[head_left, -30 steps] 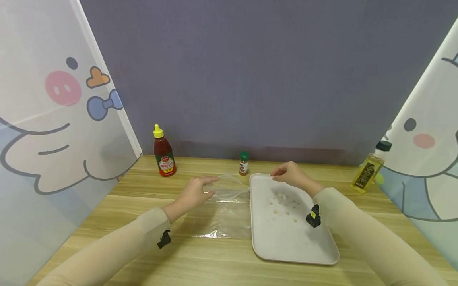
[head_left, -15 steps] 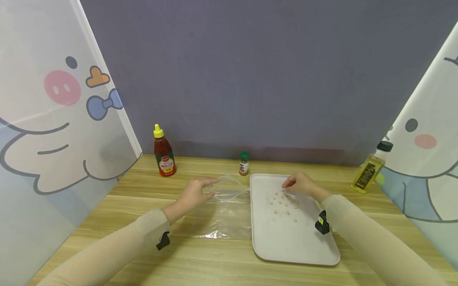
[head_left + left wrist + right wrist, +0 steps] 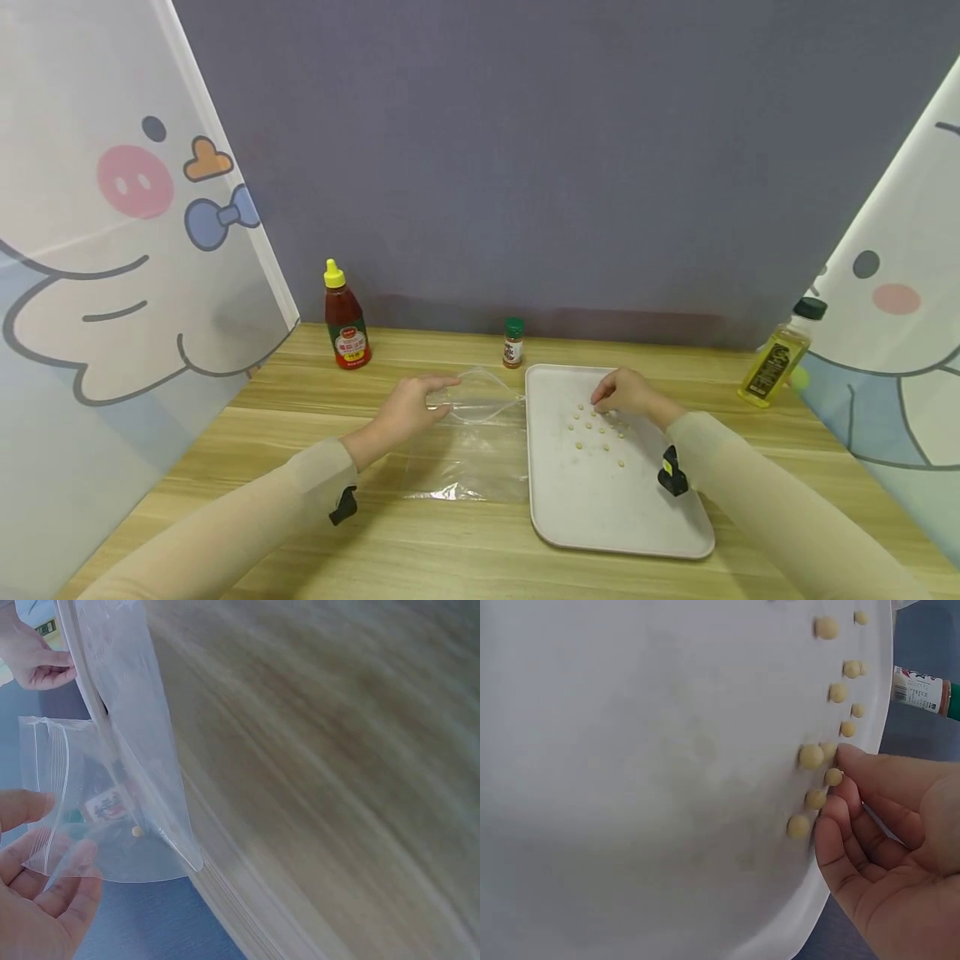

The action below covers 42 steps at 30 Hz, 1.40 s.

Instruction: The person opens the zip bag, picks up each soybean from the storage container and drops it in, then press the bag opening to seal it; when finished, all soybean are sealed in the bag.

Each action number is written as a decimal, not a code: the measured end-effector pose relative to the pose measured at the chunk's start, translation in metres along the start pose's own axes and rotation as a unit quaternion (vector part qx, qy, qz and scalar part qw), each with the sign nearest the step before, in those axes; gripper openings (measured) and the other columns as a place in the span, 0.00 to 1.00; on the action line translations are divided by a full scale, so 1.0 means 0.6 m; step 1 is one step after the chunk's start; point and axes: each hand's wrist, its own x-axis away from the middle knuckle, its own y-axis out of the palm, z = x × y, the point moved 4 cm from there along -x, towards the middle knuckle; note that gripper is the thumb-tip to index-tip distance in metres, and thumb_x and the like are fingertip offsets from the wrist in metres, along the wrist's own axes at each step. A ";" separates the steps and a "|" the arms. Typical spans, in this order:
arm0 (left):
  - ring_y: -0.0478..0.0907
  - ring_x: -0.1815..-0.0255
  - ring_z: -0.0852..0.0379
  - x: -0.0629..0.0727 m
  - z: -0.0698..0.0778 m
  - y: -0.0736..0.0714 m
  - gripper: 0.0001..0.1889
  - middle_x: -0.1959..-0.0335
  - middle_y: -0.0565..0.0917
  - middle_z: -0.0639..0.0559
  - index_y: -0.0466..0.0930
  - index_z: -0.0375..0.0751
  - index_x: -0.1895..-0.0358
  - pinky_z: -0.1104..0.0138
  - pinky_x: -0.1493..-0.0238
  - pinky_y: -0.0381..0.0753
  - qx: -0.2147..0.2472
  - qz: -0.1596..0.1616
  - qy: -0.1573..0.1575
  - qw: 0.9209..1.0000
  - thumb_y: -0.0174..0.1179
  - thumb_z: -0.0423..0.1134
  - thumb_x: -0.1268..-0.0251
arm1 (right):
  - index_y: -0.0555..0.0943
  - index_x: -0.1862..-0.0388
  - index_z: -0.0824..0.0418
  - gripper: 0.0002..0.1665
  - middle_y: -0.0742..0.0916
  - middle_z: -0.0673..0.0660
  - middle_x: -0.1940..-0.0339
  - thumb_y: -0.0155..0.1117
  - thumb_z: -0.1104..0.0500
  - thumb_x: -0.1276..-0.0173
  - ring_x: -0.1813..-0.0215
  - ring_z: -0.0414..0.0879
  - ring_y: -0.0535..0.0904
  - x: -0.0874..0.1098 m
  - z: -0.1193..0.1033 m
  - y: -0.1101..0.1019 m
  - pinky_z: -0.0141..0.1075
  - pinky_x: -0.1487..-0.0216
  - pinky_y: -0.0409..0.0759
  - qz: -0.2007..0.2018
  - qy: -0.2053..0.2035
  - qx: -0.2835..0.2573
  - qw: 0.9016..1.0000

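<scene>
My left hand holds a clear zip-lock bag at its mouth, thumb and fingers spread so that the mouth gapes. In the left wrist view, fingers curl behind the plastic, and a small soybean shows through the bag. My right hand reaches down to the white tray, where several soybeans lie scattered. In the right wrist view, the thumb of that hand is right beside a soybean, its fingers curled. Whether a bean is between the fingertips is hidden.
A red sauce bottle with a yellow cap stands at the back left of the wooden table. Behind the bag and tray is a small green-capped spice jar. An oil bottle stands at the right.
My right hand has come from the tray's far edge a little nearer and rightward, its fingertips now down among the soybeans. My left hand and the bag stay almost still.
</scene>
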 end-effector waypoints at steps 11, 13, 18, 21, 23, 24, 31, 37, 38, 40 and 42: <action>0.81 0.44 0.42 0.002 0.002 0.001 0.23 0.41 0.81 0.44 0.80 0.42 0.42 0.52 0.41 0.79 0.004 -0.001 0.001 1.000 0.68 0.32 0.44 | 0.83 0.69 0.69 0.03 0.85 0.52 0.77 0.66 0.68 0.40 0.73 0.40 0.74 -0.003 -0.008 -0.008 0.31 0.70 0.74 0.033 -0.014 -0.012 0.999; 0.81 0.45 0.42 0.002 0.002 0.001 0.23 0.42 0.81 0.44 0.80 0.42 0.42 0.52 0.42 0.79 0.004 0.000 0.000 1.000 0.68 0.32 0.44 | 0.84 0.68 0.69 0.03 0.85 0.54 0.77 0.66 0.68 0.40 0.73 0.41 0.75 -0.005 -0.014 -0.015 0.32 0.70 0.75 0.045 -0.016 -0.018 0.999; 0.82 0.46 0.43 0.001 0.003 0.002 0.23 0.41 0.81 0.44 0.80 0.43 0.42 0.53 0.43 0.80 0.008 -0.001 -0.004 1.000 0.68 0.32 0.44 | 0.83 0.61 0.72 0.09 0.87 0.63 0.70 0.65 0.67 0.37 0.69 0.51 0.82 -0.010 -0.036 -0.029 0.41 0.65 0.83 0.053 -0.008 -0.052 0.997; 0.82 0.46 0.43 0.000 0.003 0.002 0.24 0.41 0.81 0.44 0.80 0.43 0.42 0.52 0.43 0.80 0.010 0.000 -0.004 1.000 0.68 0.32 0.44 | 0.84 0.58 0.71 0.11 0.88 0.64 0.67 0.65 0.64 0.35 0.65 0.54 0.83 -0.015 -0.053 -0.031 0.46 0.61 0.84 0.051 -0.006 -0.064 0.997; 0.82 0.46 0.42 0.000 0.003 0.003 0.24 0.41 0.81 0.44 0.80 0.42 0.42 0.52 0.43 0.80 0.011 0.000 -0.001 1.000 0.68 0.31 0.45 | 0.84 0.57 0.71 0.12 0.89 0.63 0.66 0.65 0.63 0.35 0.63 0.56 0.84 -0.019 -0.066 -0.029 0.48 0.59 0.84 0.049 -0.009 -0.071 0.996; 0.82 0.46 0.42 0.000 0.003 0.003 0.24 0.41 0.81 0.44 0.80 0.42 0.42 0.52 0.43 0.80 0.012 0.000 0.000 1.000 0.68 0.31 0.45 | 0.84 0.57 0.70 0.12 0.89 0.62 0.65 0.65 0.63 0.35 0.63 0.56 0.83 -0.021 -0.073 -0.027 0.49 0.58 0.84 0.050 -0.013 -0.076 0.996; 0.82 0.47 0.42 0.002 0.002 0.006 0.23 0.42 0.81 0.44 0.80 0.41 0.42 0.52 0.44 0.81 0.020 0.003 0.001 1.000 0.68 0.30 0.45 | 0.85 0.57 0.69 0.11 0.88 0.59 0.65 0.66 0.62 0.35 0.67 0.44 0.79 -0.034 -0.139 -0.007 0.40 0.63 0.81 0.055 -0.045 -0.101 0.992; 0.82 0.47 0.43 0.000 0.000 0.006 0.24 0.42 0.81 0.44 0.80 0.42 0.42 0.52 0.45 0.81 0.027 0.003 -0.007 1.000 0.68 0.30 0.45 | 0.85 0.58 0.68 0.10 0.89 0.57 0.65 0.67 0.63 0.36 0.68 0.42 0.80 -0.044 -0.196 0.017 0.33 0.65 0.80 0.034 -0.072 -0.142 0.987; 0.82 0.47 0.43 -0.001 0.000 0.006 0.24 0.42 0.82 0.44 0.80 0.42 0.42 0.52 0.45 0.81 0.026 0.002 -0.007 1.000 0.68 0.30 0.45 | 0.85 0.58 0.68 0.10 0.89 0.57 0.64 0.67 0.63 0.36 0.67 0.42 0.80 -0.046 -0.204 0.022 0.34 0.64 0.81 0.030 -0.075 -0.147 0.986; 0.82 0.47 0.44 -0.002 -0.001 0.006 0.24 0.42 0.82 0.44 0.80 0.42 0.42 0.52 0.46 0.81 0.025 0.001 -0.008 1.000 0.69 0.31 0.45 | 0.86 0.59 0.66 0.09 0.89 0.57 0.63 0.68 0.63 0.37 0.65 0.42 0.82 -0.049 -0.220 0.032 0.36 0.61 0.83 0.022 -0.079 -0.150 0.985; 0.82 0.48 0.44 -0.003 -0.001 0.005 0.24 0.42 0.82 0.44 0.81 0.42 0.42 0.52 0.46 0.82 0.023 0.001 -0.008 1.000 0.69 0.31 0.45 | 0.86 0.61 0.65 0.08 0.89 0.56 0.62 0.69 0.63 0.37 0.63 0.41 0.83 -0.056 -0.233 0.043 0.37 0.58 0.84 0.017 -0.088 -0.148 0.985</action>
